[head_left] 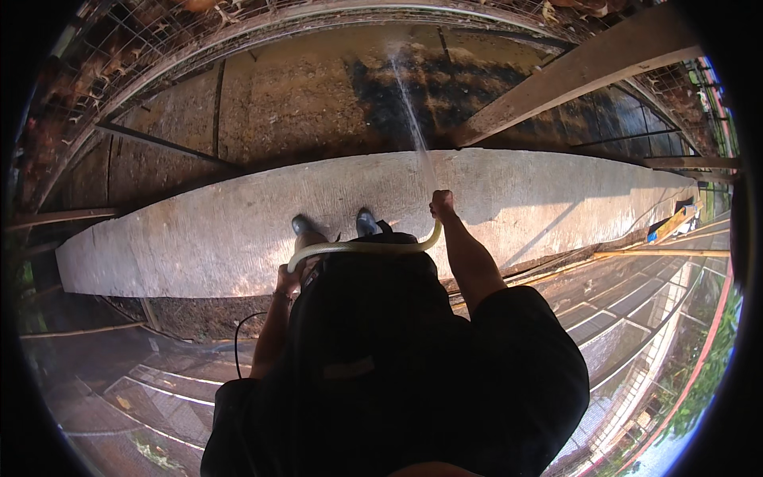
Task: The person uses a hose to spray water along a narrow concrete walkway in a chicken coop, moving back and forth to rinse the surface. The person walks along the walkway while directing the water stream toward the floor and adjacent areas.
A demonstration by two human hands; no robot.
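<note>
A pale yellow hose (373,248) curves across the front of my body. My right hand (442,203) is closed round its outlet end, arm stretched forward. From there a jet of water (407,103) shoots ahead onto the dirty ground (278,103) under the cages, where a dark wet patch (389,99) shows. My left hand (289,278) grips the hose lower down at my left side; the fingers are partly hidden by the hose. The hose's further run behind my left hand is out of sight.
I stand in boots (366,221) on a raised concrete walkway (199,226). Wire cages with brown birds (103,67) line the far side. A wooden beam (580,75) slants down at the right. Bamboo poles (660,253) and more wire cages (628,318) lie behind me.
</note>
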